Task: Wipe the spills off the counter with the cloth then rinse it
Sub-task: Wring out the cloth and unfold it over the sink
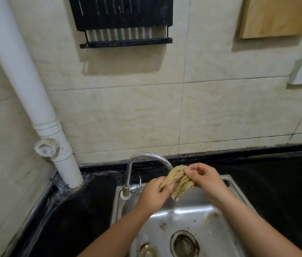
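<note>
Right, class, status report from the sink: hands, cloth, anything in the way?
Left hand and right hand both grip the bunched tan cloth. Cloth held over the steel sink, at the faucet spout. Nothing in the way.

counter (276, 186): black, glossy | sink (211, 216): steel, set in | pipe (68, 171): white, at back-left corner

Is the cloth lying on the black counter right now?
No, the cloth is gripped by the left hand and right hand above the sink, under the faucet.
</note>
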Demonstrator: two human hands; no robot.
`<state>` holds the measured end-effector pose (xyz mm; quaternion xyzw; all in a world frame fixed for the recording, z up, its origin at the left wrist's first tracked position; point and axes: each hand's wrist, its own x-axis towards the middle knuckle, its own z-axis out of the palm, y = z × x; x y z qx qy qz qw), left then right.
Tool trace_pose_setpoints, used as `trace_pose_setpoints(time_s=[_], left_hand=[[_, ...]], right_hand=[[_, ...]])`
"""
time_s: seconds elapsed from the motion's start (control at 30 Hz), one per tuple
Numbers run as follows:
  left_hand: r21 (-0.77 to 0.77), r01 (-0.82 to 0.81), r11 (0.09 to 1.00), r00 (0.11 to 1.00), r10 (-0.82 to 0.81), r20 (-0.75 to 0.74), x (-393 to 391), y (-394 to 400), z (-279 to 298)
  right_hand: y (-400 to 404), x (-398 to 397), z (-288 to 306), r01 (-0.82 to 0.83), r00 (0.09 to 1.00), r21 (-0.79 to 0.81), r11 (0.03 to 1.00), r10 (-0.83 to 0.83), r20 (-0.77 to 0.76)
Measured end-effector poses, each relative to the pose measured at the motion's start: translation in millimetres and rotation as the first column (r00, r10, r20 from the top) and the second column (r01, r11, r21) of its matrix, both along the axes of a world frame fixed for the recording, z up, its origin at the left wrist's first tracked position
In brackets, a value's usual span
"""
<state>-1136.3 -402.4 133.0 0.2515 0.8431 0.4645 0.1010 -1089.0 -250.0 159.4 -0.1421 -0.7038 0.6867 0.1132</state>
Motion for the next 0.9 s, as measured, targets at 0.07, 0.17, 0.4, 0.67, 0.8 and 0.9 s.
trace_pose_setpoints(time_s=[0.07,0.17,0.4,0.67,0.8,0.9], left_hand=[[0.119,-0.051,0.992,0.973,0.023,0.230,-2.5,-1.7,5.5],[0.251,-0.094,0.963,0.855,-0.051,0.516,-5.9,-9.2,11.2],[0.429,-0.336,0.838,0.669,-0.109,0.736,-6.2,-5.9,17.8],[0.071,-0.232,0.970,0.866,0.173,0.470,-14.4,3.9,10.3],[0.129,-0.151,0.980,0.886,0.076,0.456,-17.3,5.0,23.3],[0.284,-0.092,0.954,0.879,-0.056,0.474,-17.0,3.9,36.1]], right_hand=[[4.9,-0.2,4.3,-0.052,0.998,-0.043,0.998,0.054,0.028],[13.3,3.1,8.6,-0.105,0.991,-0.089,0.991,0.111,0.068],[8.5,1.7,-4.4,-0.028,0.989,-0.280,0.960,0.067,0.131],[-0.9,0.3,-7.4,-0.034,0.990,-0.125,0.992,0.050,0.132],[2.5,-4.9,9.8,-0.092,0.988,0.027,0.995,0.088,0.127],[13.9,-16.3,16.4,0.011,0.998,0.033,0.999,-0.013,0.066]])
